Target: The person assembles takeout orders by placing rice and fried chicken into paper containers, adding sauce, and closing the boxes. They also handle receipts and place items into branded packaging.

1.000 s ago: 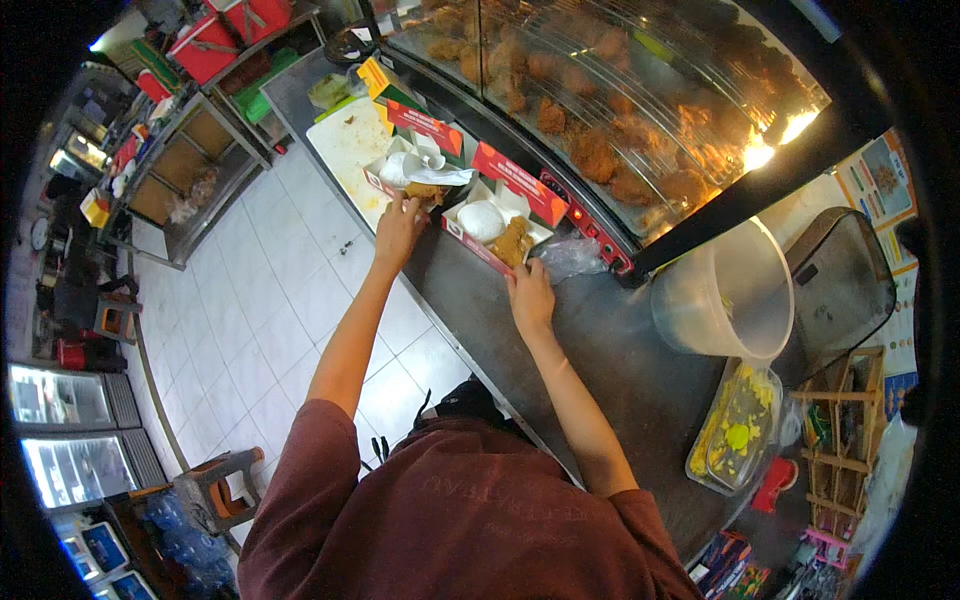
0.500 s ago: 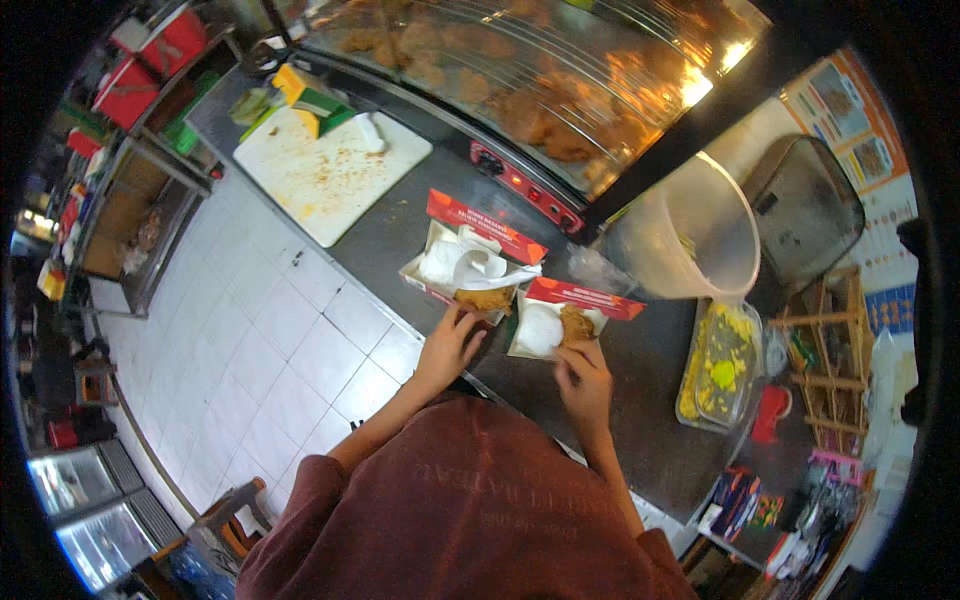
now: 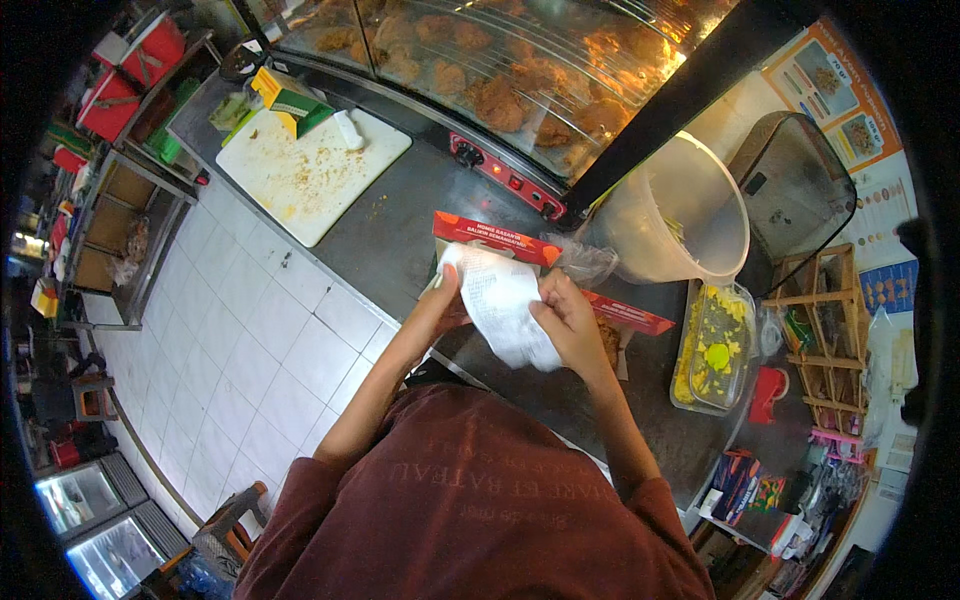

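A white printed receipt (image 3: 508, 305) is stretched between my two hands above the counter. My left hand (image 3: 442, 298) pinches its left edge, thumb on top. The right edge is gripped by my right hand (image 3: 568, 325), fingers curled and thumb pressed on the paper. Behind the receipt stands a food box with a red flap (image 3: 495, 238); the paper hides most of its contents. A second food box with a red flap (image 3: 635, 313) sits to its right, largely covered by my right hand and wrist. Some fried chicken (image 3: 609, 340) shows in it.
A white cutting board (image 3: 310, 180) with crumbs, a knife handle and a green-yellow carton lies at far left. Beyond the boxes runs a lit glass warmer (image 3: 480, 80) full of fried chicken. On the right are a translucent bucket (image 3: 690, 220), a tray of yellow food (image 3: 712, 345) and a wooden rack (image 3: 825, 340).
Both hands have left the chicken in the two boxes. The curled receipt that lay on the left box is now lifted, opened out and held between them.
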`<action>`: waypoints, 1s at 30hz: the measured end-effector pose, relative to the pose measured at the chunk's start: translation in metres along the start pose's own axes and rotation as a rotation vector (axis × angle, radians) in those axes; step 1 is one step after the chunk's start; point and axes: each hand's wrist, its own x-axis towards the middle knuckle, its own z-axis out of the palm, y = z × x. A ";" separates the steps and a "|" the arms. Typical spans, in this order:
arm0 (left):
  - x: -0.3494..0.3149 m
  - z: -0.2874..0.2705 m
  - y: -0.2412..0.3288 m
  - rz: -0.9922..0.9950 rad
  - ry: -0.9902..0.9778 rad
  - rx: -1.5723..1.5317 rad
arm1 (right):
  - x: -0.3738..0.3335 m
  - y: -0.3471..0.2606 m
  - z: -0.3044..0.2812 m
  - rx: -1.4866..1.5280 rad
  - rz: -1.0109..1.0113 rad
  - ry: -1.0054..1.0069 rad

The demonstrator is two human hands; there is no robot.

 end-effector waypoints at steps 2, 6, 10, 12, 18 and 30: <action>0.002 0.012 0.021 0.077 -0.203 -0.100 | -0.009 -0.019 0.000 -0.005 0.014 -0.031; 0.013 0.050 0.072 0.148 -0.399 -0.372 | -0.020 -0.043 0.003 0.153 0.061 -0.009; 0.020 0.082 0.108 0.241 -0.646 -0.500 | -0.029 -0.055 0.005 0.131 0.088 0.184; 0.023 0.093 0.117 0.275 -0.645 -0.409 | -0.036 -0.058 0.004 -0.043 0.094 0.224; 0.036 0.102 0.138 0.165 -0.717 -0.492 | -0.051 -0.064 -0.003 -0.092 0.370 0.094; 0.054 0.111 0.156 0.449 -0.622 -0.238 | -0.066 -0.054 0.013 -0.147 0.378 0.167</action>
